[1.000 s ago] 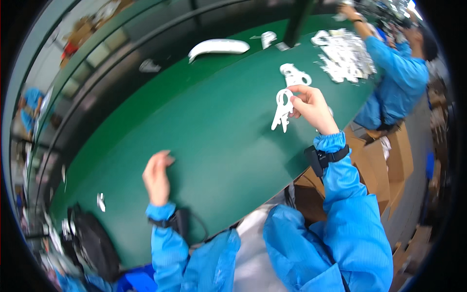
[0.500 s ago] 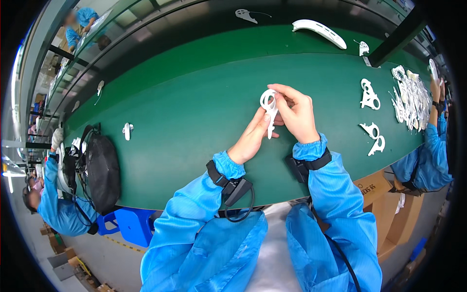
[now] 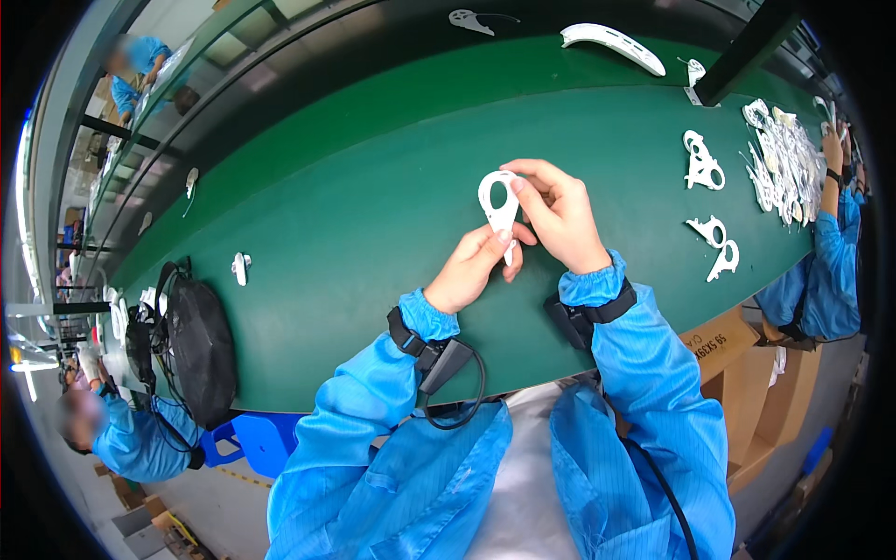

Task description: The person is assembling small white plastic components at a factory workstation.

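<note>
Between my hands, above the green table (image 3: 373,215), is a white plastic part (image 3: 499,214) with a round ring at its far end and a narrow tail toward me. The fingers of my left hand (image 3: 471,266) are closed on the tail. My right hand (image 3: 563,217) pinches the right side of the ring between thumb and forefinger. Both wrists wear black straps with small boxes. Similar white ring-shaped parts (image 3: 703,162) lie to the right, and another pair (image 3: 717,248) rests nearer to me.
A heap of white parts (image 3: 787,168) lies at the far right beside a co-worker (image 3: 833,252). A curved white piece (image 3: 613,47) sits at the back, near a dark post (image 3: 747,56). A black bag (image 3: 201,341) stands left, above a blue stool (image 3: 266,443). Cardboard boxes (image 3: 747,397) stand lower right.
The white part has turned so its ring faces me more broadly, and it has shifted slightly left. My left hand has moved a little left and nearer, still gripping the tail.
</note>
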`<act>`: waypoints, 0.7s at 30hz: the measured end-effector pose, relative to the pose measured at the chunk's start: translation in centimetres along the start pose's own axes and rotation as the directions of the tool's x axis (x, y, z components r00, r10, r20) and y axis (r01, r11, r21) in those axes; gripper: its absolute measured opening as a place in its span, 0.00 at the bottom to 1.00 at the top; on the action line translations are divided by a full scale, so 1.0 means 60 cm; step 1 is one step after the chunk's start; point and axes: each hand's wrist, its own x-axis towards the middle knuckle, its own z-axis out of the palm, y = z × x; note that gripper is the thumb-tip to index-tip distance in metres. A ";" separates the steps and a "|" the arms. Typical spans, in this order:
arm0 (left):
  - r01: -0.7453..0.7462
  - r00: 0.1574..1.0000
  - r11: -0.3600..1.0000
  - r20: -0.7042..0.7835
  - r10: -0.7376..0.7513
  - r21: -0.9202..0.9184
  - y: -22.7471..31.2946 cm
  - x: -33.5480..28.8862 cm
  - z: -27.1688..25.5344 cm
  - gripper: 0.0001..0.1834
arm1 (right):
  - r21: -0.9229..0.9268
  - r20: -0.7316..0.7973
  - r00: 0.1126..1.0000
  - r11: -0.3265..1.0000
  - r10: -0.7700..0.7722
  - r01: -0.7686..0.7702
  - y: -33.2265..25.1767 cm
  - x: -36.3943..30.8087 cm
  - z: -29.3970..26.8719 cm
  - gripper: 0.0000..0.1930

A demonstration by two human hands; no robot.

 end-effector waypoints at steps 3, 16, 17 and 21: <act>-0.012 1.000 0.996 0.008 0.013 -0.092 -0.007 0.001 -0.004 0.25 | -0.025 0.009 0.999 0.999 0.033 -0.033 -0.012 0.000 -0.003 0.12; 0.085 0.994 0.994 0.067 -0.081 -0.063 -0.006 0.000 -0.011 0.24 | 0.120 0.159 0.980 0.983 0.121 -0.141 0.007 0.005 -0.009 0.14; 0.088 0.995 0.994 0.061 -0.084 -0.066 -0.005 0.000 -0.009 0.23 | 0.120 0.162 0.979 0.982 0.122 -0.143 0.009 0.004 -0.011 0.14; 0.086 0.996 0.995 0.010 -0.086 -0.055 0.004 -0.001 -0.002 0.21 | 0.104 0.137 0.985 0.988 0.101 -0.116 0.015 0.003 -0.008 0.15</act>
